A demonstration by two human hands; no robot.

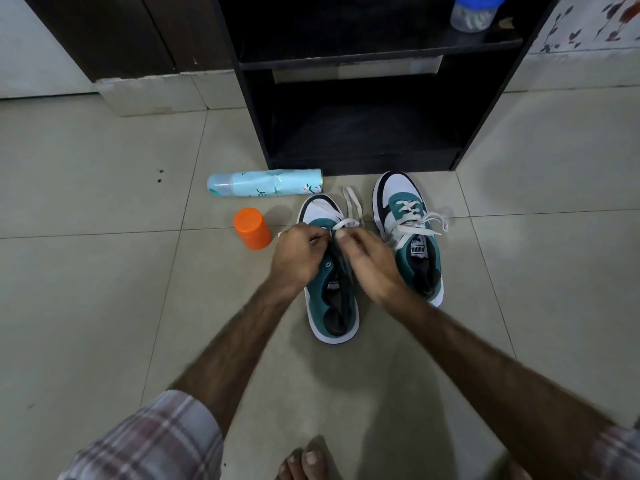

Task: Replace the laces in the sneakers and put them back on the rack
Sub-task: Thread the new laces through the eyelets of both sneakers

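While both hands point(332, 258) pinch a lace point(349, 211), sneakers point(408, 233) rest on floor tiles point(104, 278).

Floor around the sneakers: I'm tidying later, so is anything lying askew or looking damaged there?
Yes. The pale blue spray can lies on its side on the tiles beside the black rack, and its body looks dented near the middle. The orange container stands upright. Nothing looks spilled.

Two sneakers point(330, 271) point(410, 233), one spray can point(265, 182), one orange bottle point(252, 228), one blue-lidded jar point(475, 12), one dark rack point(363, 81), two hands point(298, 252) point(369, 261).
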